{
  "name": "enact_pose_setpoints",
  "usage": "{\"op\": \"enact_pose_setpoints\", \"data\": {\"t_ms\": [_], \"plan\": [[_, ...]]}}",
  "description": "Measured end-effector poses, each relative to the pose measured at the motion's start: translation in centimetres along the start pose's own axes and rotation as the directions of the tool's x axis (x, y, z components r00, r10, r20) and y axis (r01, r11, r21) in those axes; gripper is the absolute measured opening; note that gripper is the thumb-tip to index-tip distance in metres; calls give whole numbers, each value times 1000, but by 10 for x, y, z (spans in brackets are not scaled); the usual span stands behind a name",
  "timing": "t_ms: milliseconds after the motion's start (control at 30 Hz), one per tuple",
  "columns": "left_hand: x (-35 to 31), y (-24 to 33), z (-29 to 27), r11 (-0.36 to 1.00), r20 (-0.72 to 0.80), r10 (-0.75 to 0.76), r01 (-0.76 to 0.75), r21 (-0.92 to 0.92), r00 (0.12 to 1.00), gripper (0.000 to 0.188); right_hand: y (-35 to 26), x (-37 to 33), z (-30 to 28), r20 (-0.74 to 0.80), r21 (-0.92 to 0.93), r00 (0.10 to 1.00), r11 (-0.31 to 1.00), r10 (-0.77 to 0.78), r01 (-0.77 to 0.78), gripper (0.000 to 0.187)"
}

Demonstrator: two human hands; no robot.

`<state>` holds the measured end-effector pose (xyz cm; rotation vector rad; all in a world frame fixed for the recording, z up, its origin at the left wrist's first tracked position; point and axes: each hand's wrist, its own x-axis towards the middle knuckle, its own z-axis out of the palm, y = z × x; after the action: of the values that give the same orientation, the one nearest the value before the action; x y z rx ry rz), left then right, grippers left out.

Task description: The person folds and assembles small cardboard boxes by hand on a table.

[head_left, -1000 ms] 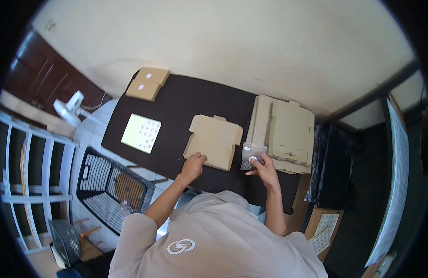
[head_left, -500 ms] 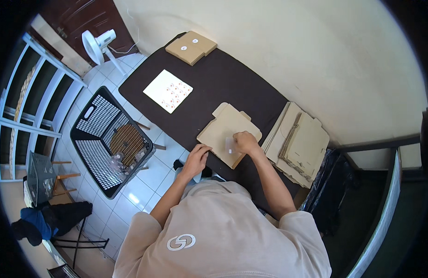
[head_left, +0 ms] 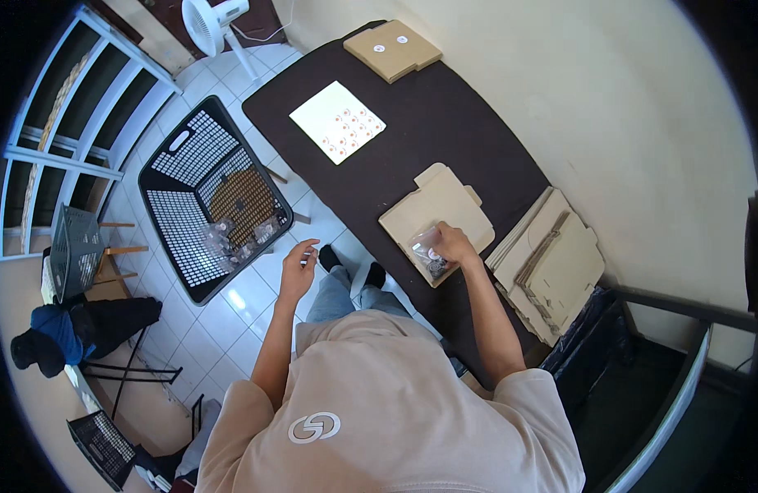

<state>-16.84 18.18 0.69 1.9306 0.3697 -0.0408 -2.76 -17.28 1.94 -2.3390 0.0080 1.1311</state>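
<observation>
Right hand [head_left: 454, 245] covers small clear bag [head_left: 428, 253] — contents unclear.

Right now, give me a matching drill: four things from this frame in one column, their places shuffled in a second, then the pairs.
Things:
1. sticker sheet
2. black crate
3. small clear bag
4. stack of flat cartons

Places:
A. on the tiled floor, left of the table
B. under the right hand, on the flat carton blank
C. at the table's right end, near the wall
D. lying alone on the dark tabletop, towards its far end

Pairs: 1-D, 2-A, 3-B, 4-C
</observation>
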Motion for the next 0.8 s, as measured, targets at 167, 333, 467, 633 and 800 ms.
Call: {"op": "enact_pose_setpoints", "data": {"t_ms": [167, 333, 467, 633, 800], "plan": [[-9, 0, -25, 996, -26, -86, 87, 22, 996, 30, 14, 2, 18, -296, -202, 940, 973, -171, 113, 58], [-15, -9, -41, 998, -93, -17, 11, -62, 995, 29, 28, -2, 24, -300, -181, 916, 959, -266, 219, 55], [-21, -4, -69, 999, -243, 42, -35, 30, 969, 25, 5, -21, 28, -544, -229, 810, 968, -218, 106, 39], [-16, -48, -132, 998, -555, 58, -64, 7, 830, 27, 11, -15, 55, -468, -403, 843, 913, -267, 66, 14], [19, -160, -218, 971, -676, -239, 161, -178, 697, 16, -10, -35, 41, -507, -100, 855, 993, -111, 69, 18]]}}
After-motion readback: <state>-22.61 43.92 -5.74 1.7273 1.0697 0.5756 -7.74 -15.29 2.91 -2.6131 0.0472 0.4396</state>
